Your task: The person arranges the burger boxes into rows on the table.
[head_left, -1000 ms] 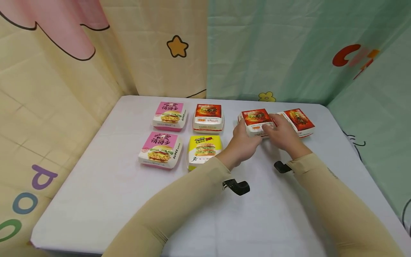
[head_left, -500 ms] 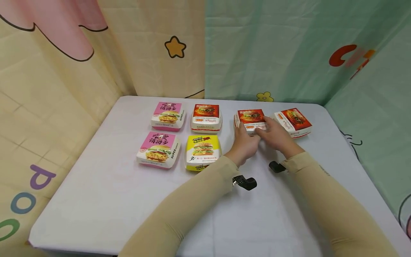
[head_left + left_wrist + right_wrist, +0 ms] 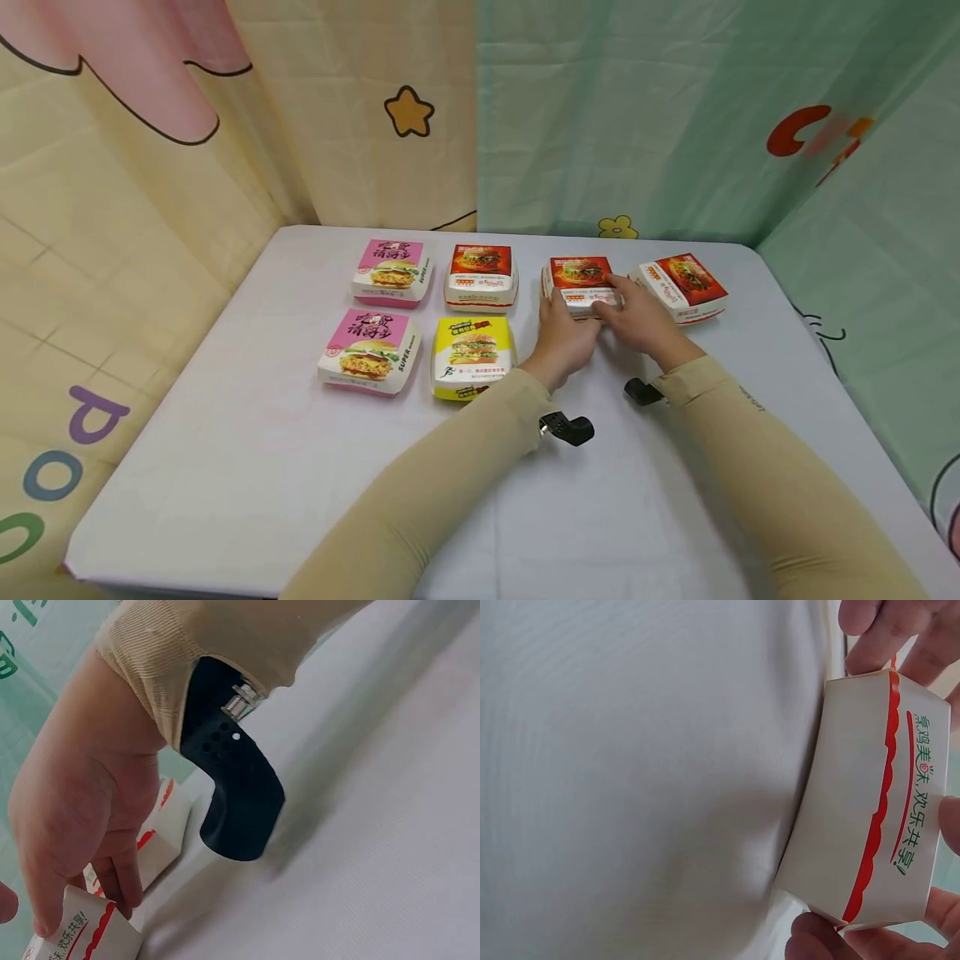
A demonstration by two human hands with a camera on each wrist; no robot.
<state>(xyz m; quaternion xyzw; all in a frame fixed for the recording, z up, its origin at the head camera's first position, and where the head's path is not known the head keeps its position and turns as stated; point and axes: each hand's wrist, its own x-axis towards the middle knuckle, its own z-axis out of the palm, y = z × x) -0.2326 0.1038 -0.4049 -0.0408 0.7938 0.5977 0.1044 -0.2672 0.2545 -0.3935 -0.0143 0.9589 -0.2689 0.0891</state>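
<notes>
A red-and-white burger box [image 3: 577, 273] sits at the back right of the table, squared up, its burger picture facing up. My left hand [image 3: 564, 343] grips its left side, the thumb at the front edge. On its right side my right hand [image 3: 647, 323] holds it, thumb at the front and fingers along the side and top. The right wrist view shows the box's white front wall [image 3: 855, 795] with a red wavy stripe and green lettering, between the fingertips of both hands and down at the cloth. In the left wrist view a corner of the burger box [image 3: 97, 930] shows under the thumb.
Another red-and-white box [image 3: 684, 287] stands turned at an angle on the right. To the left are a red-and-white box [image 3: 481, 277], a yellow box [image 3: 473, 354] and two pink boxes [image 3: 392, 271]. Curtains rise behind the white-covered table [image 3: 225, 433].
Both hands have shifted the burger box a little left, away from the angled box on the right, and turned it straighter. The other boxes stay put.
</notes>
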